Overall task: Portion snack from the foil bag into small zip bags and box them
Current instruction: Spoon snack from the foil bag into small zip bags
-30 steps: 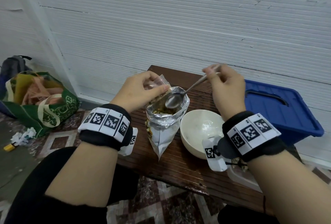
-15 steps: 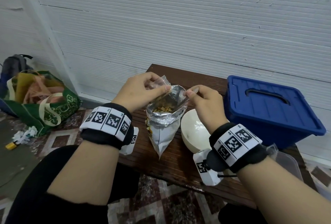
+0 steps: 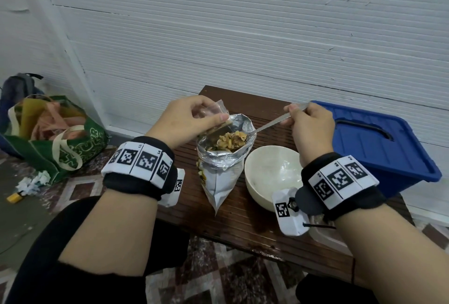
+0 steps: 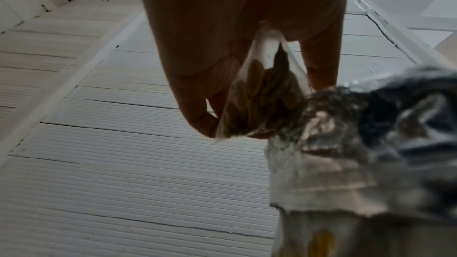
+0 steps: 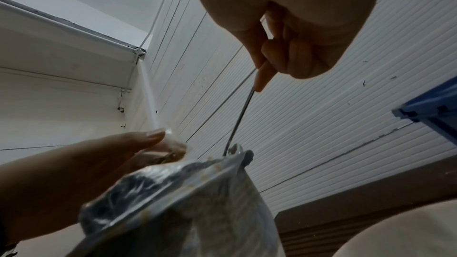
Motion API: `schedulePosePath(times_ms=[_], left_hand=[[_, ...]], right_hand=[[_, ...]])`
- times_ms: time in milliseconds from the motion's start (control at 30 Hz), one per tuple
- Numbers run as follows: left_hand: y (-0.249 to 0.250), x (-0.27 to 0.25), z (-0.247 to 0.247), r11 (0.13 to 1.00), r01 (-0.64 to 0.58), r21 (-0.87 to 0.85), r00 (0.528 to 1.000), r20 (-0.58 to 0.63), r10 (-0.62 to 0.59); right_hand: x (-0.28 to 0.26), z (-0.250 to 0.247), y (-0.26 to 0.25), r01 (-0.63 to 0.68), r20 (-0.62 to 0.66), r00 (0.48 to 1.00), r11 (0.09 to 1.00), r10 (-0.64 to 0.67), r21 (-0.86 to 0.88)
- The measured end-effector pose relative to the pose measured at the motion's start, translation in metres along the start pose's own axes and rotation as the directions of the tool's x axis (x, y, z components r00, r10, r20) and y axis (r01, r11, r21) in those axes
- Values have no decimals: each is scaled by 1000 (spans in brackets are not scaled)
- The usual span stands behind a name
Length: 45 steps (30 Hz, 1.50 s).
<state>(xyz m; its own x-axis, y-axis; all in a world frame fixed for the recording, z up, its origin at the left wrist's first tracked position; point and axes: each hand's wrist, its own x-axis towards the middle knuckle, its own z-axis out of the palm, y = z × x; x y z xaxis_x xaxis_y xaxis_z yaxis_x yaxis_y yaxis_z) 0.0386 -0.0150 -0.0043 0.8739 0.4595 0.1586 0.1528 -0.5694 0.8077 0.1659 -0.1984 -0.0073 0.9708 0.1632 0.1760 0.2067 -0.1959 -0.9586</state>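
The left hand (image 3: 187,121) pinched a small zip bag (image 4: 262,93) (limp, slippery film) over the foil bag (image 3: 222,170). The right hand (image 3: 309,126) gripped a spoon (image 3: 274,122); the crinkly foil looked best held near its rim

The head camera is looking forward and down from above the person's forearms, taking in the dark wooden table (image 3: 245,226), the white panelled wall (image 3: 243,36) behind it and the floor to the left. The left wrist camera is sitting under the left hand (image 4: 237,32), very close, and is facing up along the fingers toward the wall. The right wrist camera is looking up from below the right hand (image 5: 291,26), also close. All three views are sharing the foil bag (image 3: 224,165) mouth; its rim is appearing blurred, probably from nearness, in the left wrist view (image 4: 358,144).
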Motion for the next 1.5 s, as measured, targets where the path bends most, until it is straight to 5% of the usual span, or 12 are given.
schedulePosePath(times_ms=[333,1033,1267,1500], left_hand=[[2,-1,-5,992,16,122,998,59,-24],[3,-2,8,983,-5,184,996,86,-11],[2,-1,14,991,-43,127,999,23,41],[-2,0,12,1000,9,5,996,-87,-9]], right_hand=[[20,-10,-18,-21,-67,997,998,25,60],[14,20,-14,-81,183,982,986,54,143],[6,13,-28,53,235,964,956,-124,287],[9,-5,-32,286,81,942,905,-326,315]])
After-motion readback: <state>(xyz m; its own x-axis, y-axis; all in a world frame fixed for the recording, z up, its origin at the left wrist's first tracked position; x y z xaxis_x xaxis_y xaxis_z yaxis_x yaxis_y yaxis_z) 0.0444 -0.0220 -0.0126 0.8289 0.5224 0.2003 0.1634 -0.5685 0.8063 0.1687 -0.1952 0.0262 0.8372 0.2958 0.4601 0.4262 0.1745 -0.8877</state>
